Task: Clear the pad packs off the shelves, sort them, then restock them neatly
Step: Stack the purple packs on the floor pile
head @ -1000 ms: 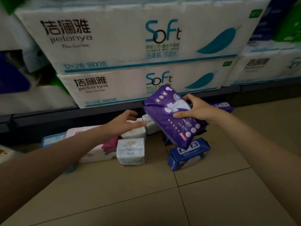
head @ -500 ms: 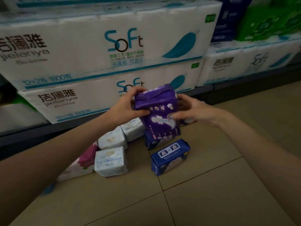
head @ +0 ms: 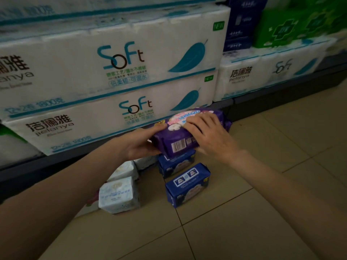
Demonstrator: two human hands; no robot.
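Both our hands hold the purple pack (head: pixel 185 136) above the floor, in front of the low shelf. Our left hand (head: pixel 139 145) grips its left end, with the thumb on top and the fingers curled under it. Our right hand (head: pixel 208 136) lies over the right part of the pack, fingers spread on the top face and curved around the edge. The pack lies flat, with the barcode side turned to us, and it sits just above a blue pack (head: pixel 176 164); we cannot tell if they touch. A second blue pack (head: pixel 187 185) stands on the tiled floor (head: pixel 244 222) a little nearer to us. To the left of it are white packs, one (head: pixel 119 195) close to us and another (head: pixel 124 170) behind it. On the shelf behind are big white tissue bundles (head: pixel 116 59) with the word "Soft", and further right dark blue boxes (head: pixel 239 25) and green packages (head: pixel 281 29) on top of another bundle.
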